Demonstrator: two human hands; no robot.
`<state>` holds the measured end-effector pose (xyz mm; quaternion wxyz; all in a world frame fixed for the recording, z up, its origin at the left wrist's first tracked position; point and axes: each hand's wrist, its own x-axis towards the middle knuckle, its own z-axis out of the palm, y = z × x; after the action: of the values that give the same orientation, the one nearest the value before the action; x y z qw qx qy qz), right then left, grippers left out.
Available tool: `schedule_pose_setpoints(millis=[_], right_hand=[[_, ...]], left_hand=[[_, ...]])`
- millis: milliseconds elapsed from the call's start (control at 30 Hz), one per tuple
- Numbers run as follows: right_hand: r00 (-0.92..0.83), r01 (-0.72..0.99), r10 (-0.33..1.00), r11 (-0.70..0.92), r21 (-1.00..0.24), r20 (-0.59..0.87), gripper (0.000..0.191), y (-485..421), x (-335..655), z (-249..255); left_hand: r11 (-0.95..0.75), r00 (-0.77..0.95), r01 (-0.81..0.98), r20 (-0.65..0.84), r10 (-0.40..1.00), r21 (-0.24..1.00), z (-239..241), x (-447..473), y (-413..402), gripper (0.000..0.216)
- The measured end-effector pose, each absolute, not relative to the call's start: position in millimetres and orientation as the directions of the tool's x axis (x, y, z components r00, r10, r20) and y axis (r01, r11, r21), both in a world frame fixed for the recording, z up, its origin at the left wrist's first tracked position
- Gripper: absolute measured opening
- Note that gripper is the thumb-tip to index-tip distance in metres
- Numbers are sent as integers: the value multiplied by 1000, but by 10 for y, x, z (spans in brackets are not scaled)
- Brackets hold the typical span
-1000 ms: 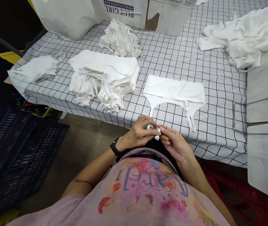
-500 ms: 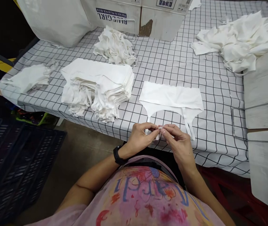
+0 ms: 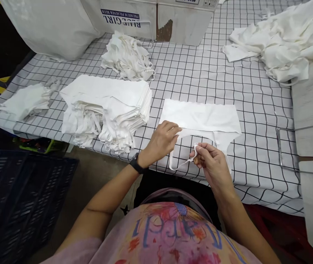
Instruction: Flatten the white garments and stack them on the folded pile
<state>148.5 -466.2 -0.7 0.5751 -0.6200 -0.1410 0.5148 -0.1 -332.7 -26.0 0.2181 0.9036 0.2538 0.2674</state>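
Observation:
A white fabric piece (image 3: 200,117) with thin straps lies flat on the grid-patterned table cover (image 3: 195,73) in front of me. My left hand (image 3: 162,141), with a black watch on the wrist, rests with curled fingers on the piece's lower left corner, where one strap starts. My right hand (image 3: 210,165) pinches the free end of that white strap (image 3: 182,164), which loops between both hands near the table's front edge. To the left stands a tall stack of similar white pieces (image 3: 107,104).
Smaller white fabric piles lie at far left (image 3: 24,101) and behind the stack (image 3: 126,57); a loose heap (image 3: 280,40) sits at back right. Cardboard boxes (image 3: 156,18) and a white bag (image 3: 49,25) line the back. A wire frame (image 3: 280,146) lies on a board at right. Dark crates (image 3: 21,198) stand on the floor.
Both hands were pinched together on the strap end at the table edge. Now the left hand has moved up onto the fabric piece while the right keeps the strap end, drawn out into a loop.

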Motion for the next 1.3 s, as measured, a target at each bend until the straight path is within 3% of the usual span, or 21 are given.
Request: schedule_pose_setpoints(millis=[200, 367, 467, 633, 900, 1033, 1300], right_hand=[[385, -383, 803, -309, -871, -454, 26, -4517, 1563, -111], [396, -344, 807, -312, -886, -438, 24, -4429, 1595, -156], [423, -327, 787, -331, -885, -450, 24, -4364, 1616, -160], [440, -323, 772, -341, -883, -459, 22, -4240, 1646, -168], [446, -282, 760, -383, -880, -473, 22, -3994, 1589, -152], [450, -269, 752, -401, -876, -482, 20, -3895, 1550, -150], [470, -214, 716, -476, -853, -516, 24, -3799, 1597, -154]], left_hand=[[-853, 848, 383, 232, 477, 354, -370, 228, -2959, 22], [-885, 868, 378, 228, 441, 272, -384, 307, -2882, 12], [-903, 882, 344, 241, 405, 257, -399, 323, -2845, 17], [-895, 871, 315, 278, 404, 315, -475, 322, -2774, 18], [-743, 773, 261, 328, 544, 617, -616, 347, -2684, 11], [-750, 768, 256, 342, 541, 610, -630, 358, -2691, 10], [-872, 781, 196, 466, 416, 449, -686, 364, -2708, 17]])
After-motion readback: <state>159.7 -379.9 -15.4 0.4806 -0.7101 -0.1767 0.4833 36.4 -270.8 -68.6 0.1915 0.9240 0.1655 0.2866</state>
